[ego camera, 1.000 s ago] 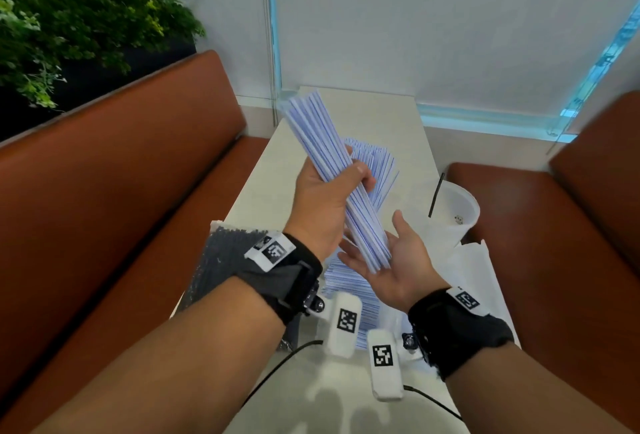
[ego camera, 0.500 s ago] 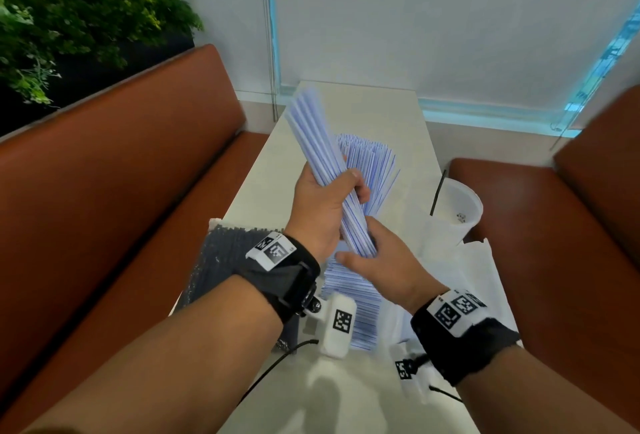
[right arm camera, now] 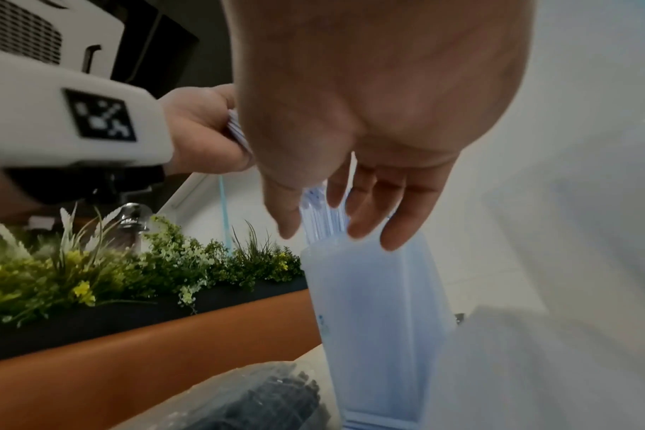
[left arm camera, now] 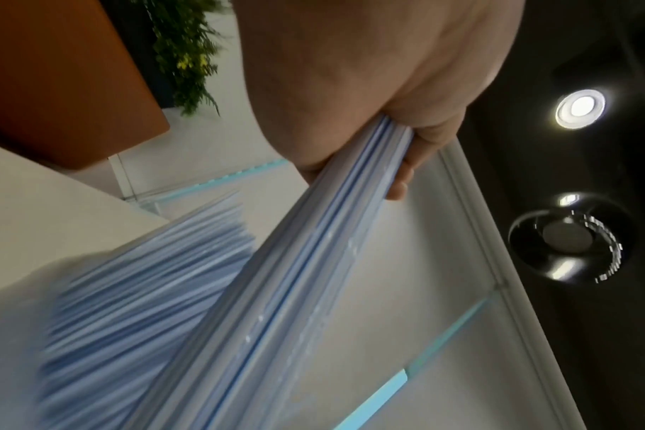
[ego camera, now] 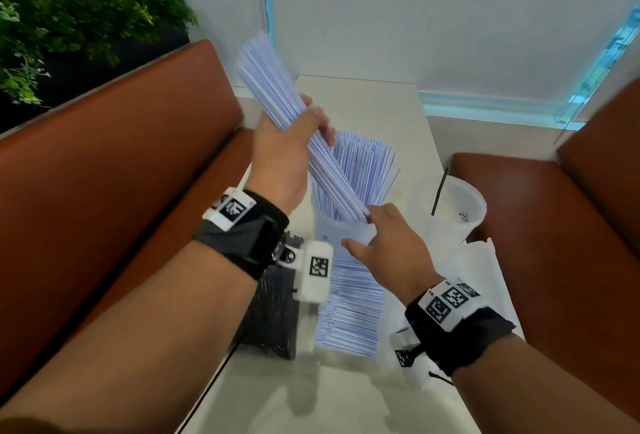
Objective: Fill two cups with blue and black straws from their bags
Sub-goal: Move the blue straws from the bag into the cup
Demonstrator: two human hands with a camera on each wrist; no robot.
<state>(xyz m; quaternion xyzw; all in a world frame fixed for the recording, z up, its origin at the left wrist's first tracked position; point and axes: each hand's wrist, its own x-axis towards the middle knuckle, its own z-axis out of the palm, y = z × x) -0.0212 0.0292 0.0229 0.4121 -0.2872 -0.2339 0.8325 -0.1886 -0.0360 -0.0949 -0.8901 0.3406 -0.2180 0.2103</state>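
Note:
My left hand [ego camera: 287, 149] grips a thick bundle of blue-striped wrapped straws [ego camera: 277, 94] round its middle, tilted with the top leaning left. The bundle's lower end sits at the mouth of a translucent cup [ego camera: 337, 239] that holds several fanned blue straws [ego camera: 367, 163]. My right hand [ego camera: 388, 243] hovers palm down over the cup's rim, straight fingers [right arm camera: 398, 227] and thumb touching the straw ends [right arm camera: 321, 215]. In the left wrist view my left hand [left arm camera: 350, 87] wraps the bundle [left arm camera: 313, 261]. A second cup [ego camera: 464, 205] at the right holds one black straw [ego camera: 439, 191].
A bag of black straws [ego camera: 273, 312] and a bag of blue straws [ego camera: 349, 315] lie on the narrow white table [ego camera: 363, 101] near me. White paper [ego camera: 481, 270] lies at the right. Brown benches [ego camera: 121, 163] flank the table, and plants [ego camera: 69, 17] stand behind the left bench.
My right hand turned from palm up under the bundle to palm down at the cup's rim. The left hand steered the bundle's lower end into the cup's mouth.

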